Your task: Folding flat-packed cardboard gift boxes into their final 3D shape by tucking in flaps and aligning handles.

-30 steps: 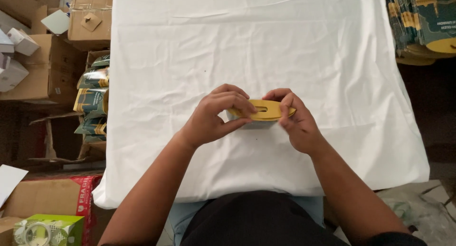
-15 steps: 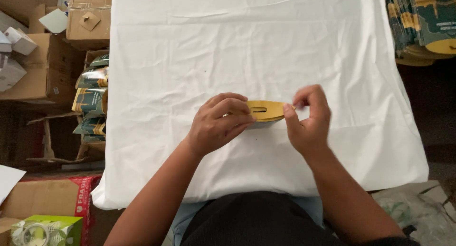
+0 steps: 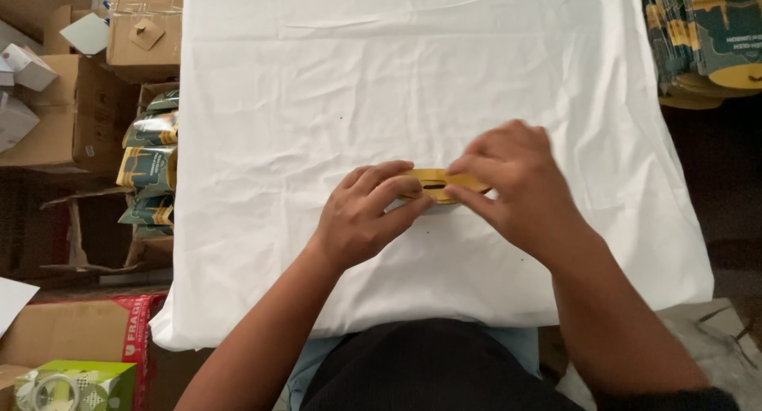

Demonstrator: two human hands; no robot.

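A small flat yellow cardboard piece [image 3: 432, 182] with a dark slot lies on the white cloth of the table [image 3: 381, 78], near its front middle. My left hand [image 3: 361, 214] covers its left end, fingers curled over it. My right hand [image 3: 516, 185] lies over its right end, fingertips pressing on the top edge. Most of the piece is hidden under both hands.
Brown cardboard boxes [image 3: 75, 109] stand on the floor to the left, with a box of green and yellow pouches [image 3: 151, 157] beside the table. A stack of printed yellow and dark cartons [image 3: 706, 38] sits at the far right. A green box [image 3: 67, 383] is at bottom left.
My right hand has swung from the piece's right end up and over its top, moving left. The piece has sunk from held just above the cloth to lying flat under both hands.
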